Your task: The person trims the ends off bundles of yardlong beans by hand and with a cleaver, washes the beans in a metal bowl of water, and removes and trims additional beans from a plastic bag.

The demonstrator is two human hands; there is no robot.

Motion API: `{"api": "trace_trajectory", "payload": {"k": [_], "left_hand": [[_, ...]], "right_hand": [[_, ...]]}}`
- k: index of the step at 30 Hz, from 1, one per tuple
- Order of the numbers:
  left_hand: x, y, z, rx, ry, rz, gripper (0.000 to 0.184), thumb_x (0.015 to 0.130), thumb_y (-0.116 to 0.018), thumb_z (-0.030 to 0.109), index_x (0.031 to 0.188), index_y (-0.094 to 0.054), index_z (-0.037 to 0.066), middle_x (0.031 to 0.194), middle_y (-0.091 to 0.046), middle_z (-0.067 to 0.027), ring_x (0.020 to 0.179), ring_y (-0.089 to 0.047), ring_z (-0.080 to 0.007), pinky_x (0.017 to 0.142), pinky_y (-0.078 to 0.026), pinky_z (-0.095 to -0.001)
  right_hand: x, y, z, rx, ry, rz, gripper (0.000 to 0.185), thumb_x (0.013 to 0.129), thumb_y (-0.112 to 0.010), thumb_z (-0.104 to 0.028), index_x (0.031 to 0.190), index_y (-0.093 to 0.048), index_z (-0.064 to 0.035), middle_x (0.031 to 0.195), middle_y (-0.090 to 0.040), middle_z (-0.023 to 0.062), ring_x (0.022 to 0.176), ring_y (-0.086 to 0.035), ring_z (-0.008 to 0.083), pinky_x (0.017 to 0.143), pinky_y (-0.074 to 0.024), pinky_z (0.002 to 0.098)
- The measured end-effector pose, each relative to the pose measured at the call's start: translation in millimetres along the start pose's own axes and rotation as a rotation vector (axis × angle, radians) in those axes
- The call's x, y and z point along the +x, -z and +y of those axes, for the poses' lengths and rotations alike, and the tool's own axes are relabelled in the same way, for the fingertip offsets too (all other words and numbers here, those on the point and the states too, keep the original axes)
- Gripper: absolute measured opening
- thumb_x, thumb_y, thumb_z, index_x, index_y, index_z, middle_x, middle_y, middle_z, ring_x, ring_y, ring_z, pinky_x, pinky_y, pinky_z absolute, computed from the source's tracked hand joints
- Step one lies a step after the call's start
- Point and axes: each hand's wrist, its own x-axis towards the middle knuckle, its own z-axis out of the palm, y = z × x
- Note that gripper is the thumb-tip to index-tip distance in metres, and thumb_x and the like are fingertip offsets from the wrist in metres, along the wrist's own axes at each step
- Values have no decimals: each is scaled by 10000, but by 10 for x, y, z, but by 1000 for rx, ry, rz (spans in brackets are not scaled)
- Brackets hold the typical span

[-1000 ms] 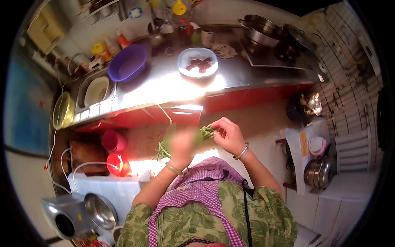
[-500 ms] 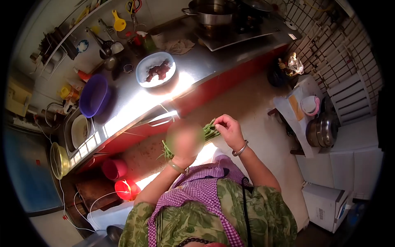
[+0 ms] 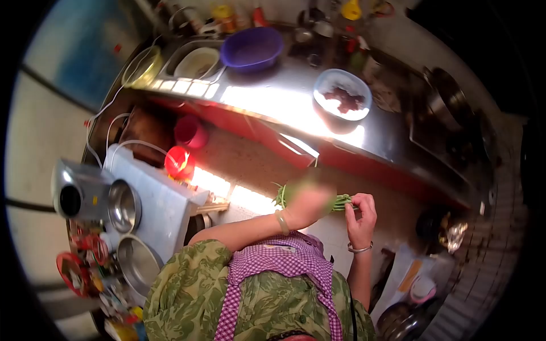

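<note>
A bunch of thin green beans point(image 3: 342, 202) is held crosswise in front of my apron, its ends sticking out on both sides of my left hand point(image 3: 310, 206). That hand is wrapped round the middle of the bunch, though a blur covers part of it. At the right end of the beans, the thumb and fingers of my right hand point(image 3: 362, 215) pinch the tips. Whether a single bean is between those fingertips is too small to tell.
On the steel counter point(image 3: 392, 136) stand a white bowl point(image 3: 365, 109) with dark red pieces and a purple basin point(image 3: 253, 50). A red bucket point(image 3: 180, 165) and a pink bucket point(image 3: 191, 132) are on the floor. Metal bowls point(image 3: 123, 206) sit on a left-hand table.
My view has turned to the left, bringing the left-hand table with metal bowls into sight. Both hands stay on the bunch of green beans, the right still at its end.
</note>
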Motion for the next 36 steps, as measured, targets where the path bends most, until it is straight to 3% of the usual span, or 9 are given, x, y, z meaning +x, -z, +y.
{"api": "trace_trajectory", "payload": {"k": [11, 18, 23, 25, 27, 29, 33, 34, 36], "left_hand": [[-1276, 792, -555, -320, 522, 412, 170, 884, -606, 164, 975, -630, 23, 943, -643, -131, 870, -624, -195, 717, -492, -352], [-2258, 1331, -18, -56, 1060, 564, 380, 765, -659, 174, 1108, -563, 40, 904, -643, -187, 837, -648, -338, 703, -504, -423], [-2622, 1344, 510, 10, 1462, 1030, 465, 700, -659, 148, 1133, -535, 35, 864, -647, -212, 828, -653, -370, 712, -511, -433], [-2902, 1180, 466, 106, 1427, 1265, 492, 677, -682, 106, 1131, -529, -8, 882, -655, -217, 826, -656, -365, 748, -517, -413], [-3050, 1179, 449, 0, 1344, 1443, 534, 659, -709, 118, 1138, -530, -34, 925, -656, -207, 855, -658, -342, 767, -515, -395], [-3237, 1158, 352, -123, 1312, 1514, 558, 648, -731, 136, 1138, -533, -43, 950, -651, -194, 872, -654, -310, 782, -511, -377], [-3468, 1570, 476, -265, 1260, 1310, 661, 713, -797, 271, 1211, -489, -36, 1013, -597, -198, 955, -602, -307, 856, -477, -376], [-3577, 1609, 483, -210, 1114, 1288, 674, 764, -791, 314, 1246, -463, -25, 1102, -556, -193, 1029, -563, -303, 899, -455, -376], [-4012, 1472, 287, -1, 987, 1539, 616, 801, -767, 280, 1250, -466, -17, 1187, -520, -178, 1078, -540, -274, 924, -444, -375]], "right_hand": [[573, -1622, -842, 291, 340, -616, 52, 824, -604, -1, 798, -565, 22, 811, -539, 101, 738, -528, 201, 665, -439, 297], [187, -2612, -1512, 366, 668, -890, 90, 860, -611, -77, 836, -596, 8, 821, -571, 76, 802, -566, 185, 710, -466, 325], [-293, -3089, -1552, 698, 329, -1352, 417, 821, -659, -83, 1211, -519, -37, 1201, -535, 114, 1111, -543, 237, 929, -444, 365], [-570, -3345, -1375, 758, 122, -1673, 757, 799, -715, -117, 1435, -307, -65, 1422, -391, 119, 1280, -445, 257, 1065, -366, 386], [-1101, -3462, -1104, 912, -103, -2009, 785, 784, -761, -158, 1420, -319, -30, 1416, -397, 137, 1280, -442, 250, 1072, -357, 383], [-1454, -3438, -1018, 623, 181, -2178, 803, 779, -784, -189, 1406, -323, 5, 1388, -426, 149, 1274, -442, 237, 1062, -367, 385], [-1778, -3709, -1108, 688, -110, -2082, 601, 732, -759, -72, 1258, -495, 51, 1148, -608, 130, 1066, -598, 220, 895, -497, 332], [-1734, -3670, -1354, 627, -358, -2102, 765, 690, -813, -153, 1334, -429, 0, 1236, -557, 97, 1142, -558, 223, 956, -478, 360], [-1755, -3660, -1810, 691, -298, -2064, 581, 720, -732, -59, 1236, -500, 71, 1107, -626, 163, 1021, -626, 244, 870, -525, 349]]}}
